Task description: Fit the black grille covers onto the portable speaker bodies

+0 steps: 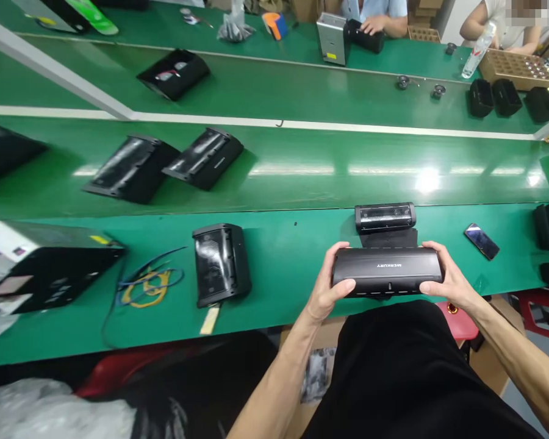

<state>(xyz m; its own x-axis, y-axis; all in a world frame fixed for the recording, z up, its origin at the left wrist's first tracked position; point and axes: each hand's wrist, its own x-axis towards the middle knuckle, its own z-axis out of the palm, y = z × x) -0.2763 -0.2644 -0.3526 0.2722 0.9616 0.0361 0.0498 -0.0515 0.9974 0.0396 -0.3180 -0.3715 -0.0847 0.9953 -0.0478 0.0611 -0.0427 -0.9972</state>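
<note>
Left hand (324, 291) and right hand (449, 275) are half-curled round the ends of a black MERKURY case (388, 272), roughly 4 o'clock in view. Only end grips tho, so it could slip and whack the black unit (385, 217) at its 12 o'clock.

My left hand (326, 284) + right hand (450, 281), 2 in all, on 1 MERKURY unit (388, 274). Beyond it: 1 mesh-fronted unit (385, 217). Right of it: 1 phone (482, 241). Left of it: 5 black cases (222, 265). Far beyond it: 2 people (396, 8), 1 bottle (478, 52), 3 black shells (507, 97), at least 3 round parts (439, 91).
</note>
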